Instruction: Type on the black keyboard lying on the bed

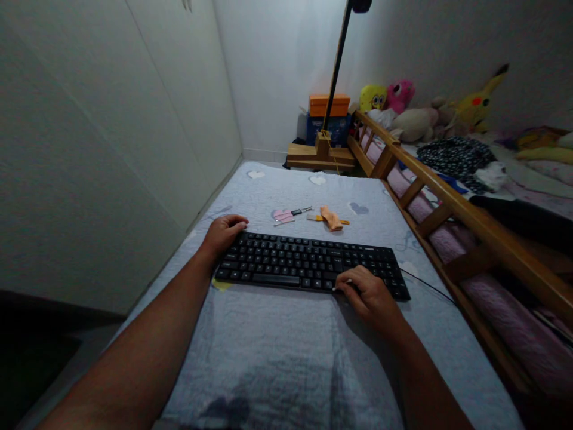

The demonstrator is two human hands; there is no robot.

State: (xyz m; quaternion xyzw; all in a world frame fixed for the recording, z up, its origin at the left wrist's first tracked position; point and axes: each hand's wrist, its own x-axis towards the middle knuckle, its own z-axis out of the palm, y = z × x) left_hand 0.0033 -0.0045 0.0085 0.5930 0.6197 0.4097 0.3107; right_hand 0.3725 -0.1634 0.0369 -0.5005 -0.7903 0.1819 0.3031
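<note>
The black keyboard (277, 263) lay flat on the blue cover (268, 334), right in front of the person. The left hand (224, 234) was at its left end, maybe so it would not slide. I could not tell if that hand gripped it or just touched it. The right hand (364, 292) pinched a cotton swab (334, 289) low down by the near keys, maybe so the small tip could fit there. The orange cloth (331, 218) and the thin tool (298, 211) lay past the keyboard, maybe to be easy to reach. The keyboard's long way went left to right, its right end a bit nearer the person. Its space bar side faced the person.
</note>
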